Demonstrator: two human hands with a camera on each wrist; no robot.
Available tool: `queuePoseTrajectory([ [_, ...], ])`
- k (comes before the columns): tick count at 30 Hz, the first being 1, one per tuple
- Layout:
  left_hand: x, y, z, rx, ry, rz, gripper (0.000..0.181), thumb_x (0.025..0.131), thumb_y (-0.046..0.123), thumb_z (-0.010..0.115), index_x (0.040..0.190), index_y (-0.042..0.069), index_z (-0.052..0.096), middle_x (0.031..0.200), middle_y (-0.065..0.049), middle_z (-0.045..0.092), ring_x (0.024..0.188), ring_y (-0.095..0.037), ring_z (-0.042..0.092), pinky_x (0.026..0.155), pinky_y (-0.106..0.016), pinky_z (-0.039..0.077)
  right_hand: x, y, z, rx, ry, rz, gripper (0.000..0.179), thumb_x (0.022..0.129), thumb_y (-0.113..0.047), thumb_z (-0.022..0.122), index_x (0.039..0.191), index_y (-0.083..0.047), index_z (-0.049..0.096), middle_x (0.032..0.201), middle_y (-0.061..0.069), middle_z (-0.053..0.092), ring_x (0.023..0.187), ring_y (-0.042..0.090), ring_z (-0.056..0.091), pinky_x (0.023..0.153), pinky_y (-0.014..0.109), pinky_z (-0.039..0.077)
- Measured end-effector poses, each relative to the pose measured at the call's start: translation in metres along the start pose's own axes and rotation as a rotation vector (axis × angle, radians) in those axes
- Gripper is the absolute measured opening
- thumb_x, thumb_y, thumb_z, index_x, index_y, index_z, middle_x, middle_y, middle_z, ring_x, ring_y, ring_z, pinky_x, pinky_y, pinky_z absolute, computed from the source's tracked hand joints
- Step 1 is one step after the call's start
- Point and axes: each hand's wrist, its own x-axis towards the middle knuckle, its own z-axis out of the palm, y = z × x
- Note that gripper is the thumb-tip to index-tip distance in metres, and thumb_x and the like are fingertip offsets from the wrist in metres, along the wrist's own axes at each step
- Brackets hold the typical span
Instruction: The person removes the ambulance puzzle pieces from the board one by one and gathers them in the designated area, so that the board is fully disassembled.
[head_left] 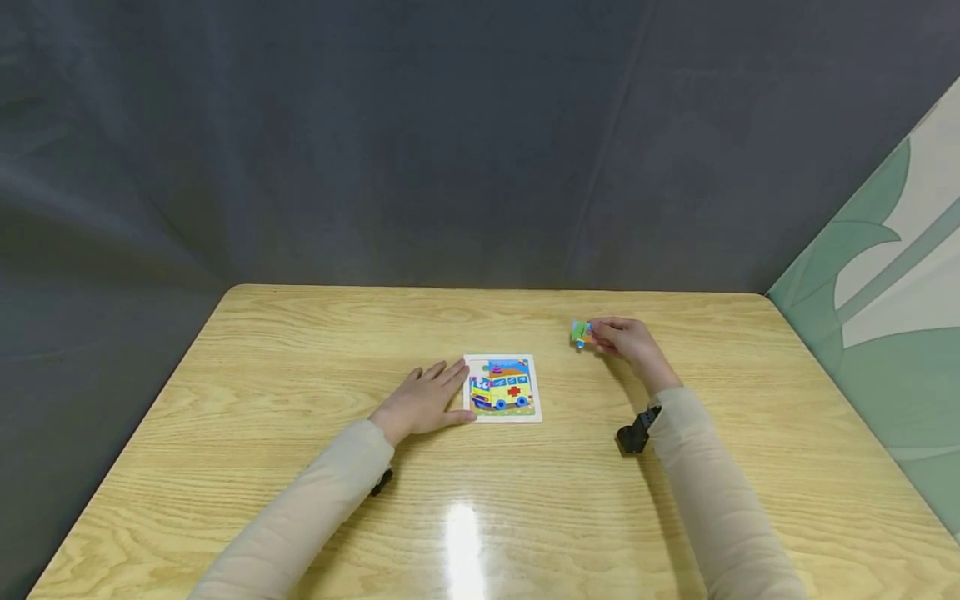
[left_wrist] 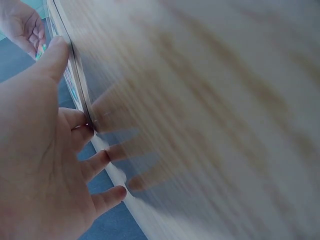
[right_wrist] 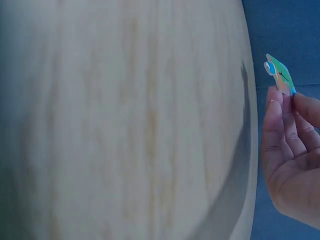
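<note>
A square jigsaw puzzle (head_left: 513,392) with a white frame lies flat on the table, its picture a yellow ambulance with a red cross. The upper left part of its picture is bare white. My left hand (head_left: 429,400) rests at the puzzle's left edge, fingers spread and straight, with thumb and fingertips touching the frame. Off to the right and farther back, my right hand (head_left: 628,342) pinches a puzzle piece (head_left: 581,333) between thumb and fingers, above the table. In the right wrist view the piece (right_wrist: 281,75) shows green, orange and blue.
The light wooden table (head_left: 300,350) has rounded back corners and a bright reflection near its front. A dark curtain (head_left: 450,150) hangs behind it. At the right stands a white and green patterned panel (head_left: 892,275). A black wrist camera (head_left: 636,433) is strapped below the right hand.
</note>
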Motion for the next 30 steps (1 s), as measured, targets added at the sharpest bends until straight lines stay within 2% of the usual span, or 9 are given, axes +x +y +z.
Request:
queuePoseTrajectory([
  [9, 0.0, 0.001, 0.0, -0.011, -0.001, 0.001, 0.081, 0.094, 0.062, 0.039, 0.155, 0.016, 0.014, 0.163, 0.001, 0.007, 0.15, -0.03, 0.013, 0.12, -0.055, 0.016, -0.001, 0.003, -0.003, -0.041, -0.035, 0.045, 0.049, 0.1, -0.014, 0.048, 0.139, 0.014, 0.038, 0.073, -0.018, 0.064, 0.067, -0.007, 0.063, 0.066, 0.011, 0.053],
  [14, 0.0, 0.001, -0.001, -0.005, -0.003, -0.001, 0.081, 0.093, 0.063, 0.039, 0.155, 0.016, 0.013, 0.163, 0.001, 0.006, 0.15, -0.029, 0.013, 0.12, -0.055, 0.016, 0.009, 0.013, -0.007, -0.029, -0.068, -0.001, 0.039, 0.096, -0.018, 0.058, 0.125, 0.009, 0.056, 0.072, -0.016, 0.066, 0.065, -0.005, 0.064, 0.063, 0.012, 0.053],
  [17, 0.0, 0.001, -0.001, -0.009, -0.002, 0.0, 0.081, 0.093, 0.063, 0.039, 0.155, 0.016, 0.013, 0.163, 0.001, 0.007, 0.15, -0.029, 0.013, 0.12, -0.055, 0.016, 0.01, 0.014, -0.008, -0.056, -0.074, -0.011, 0.037, 0.094, -0.021, 0.061, 0.119, 0.006, 0.061, 0.072, -0.015, 0.067, 0.065, -0.004, 0.064, 0.062, 0.013, 0.054],
  [20, 0.0, 0.001, -0.002, -0.01, -0.003, 0.0, 0.081, 0.093, 0.062, 0.039, 0.155, 0.016, 0.013, 0.163, 0.001, 0.007, 0.15, -0.029, 0.013, 0.12, -0.055, 0.016, 0.009, 0.011, -0.005, -0.105, -0.049, 0.002, 0.039, 0.096, -0.018, 0.057, 0.124, 0.008, 0.058, 0.072, -0.016, 0.065, 0.064, -0.004, 0.063, 0.062, 0.012, 0.053],
  [22, 0.0, 0.001, -0.002, -0.01, -0.005, 0.0, 0.081, 0.094, 0.062, 0.039, 0.155, 0.016, 0.013, 0.163, 0.001, 0.007, 0.15, -0.029, 0.013, 0.12, -0.055, 0.016, 0.004, 0.006, -0.001, -0.167, -0.023, 0.03, 0.043, 0.099, -0.016, 0.052, 0.131, 0.012, 0.05, 0.072, -0.019, 0.063, 0.065, -0.006, 0.061, 0.064, 0.011, 0.053],
  [30, 0.002, -0.001, 0.001, 0.008, -0.011, -0.004, 0.081, 0.093, 0.063, 0.038, 0.155, 0.017, 0.013, 0.163, 0.002, 0.007, 0.15, -0.028, 0.014, 0.12, -0.054, 0.017, 0.001, 0.004, 0.0, -0.219, -0.023, 0.042, 0.043, 0.1, -0.015, 0.05, 0.133, 0.012, 0.048, 0.076, -0.015, 0.063, 0.067, -0.005, 0.061, 0.067, 0.013, 0.054],
])
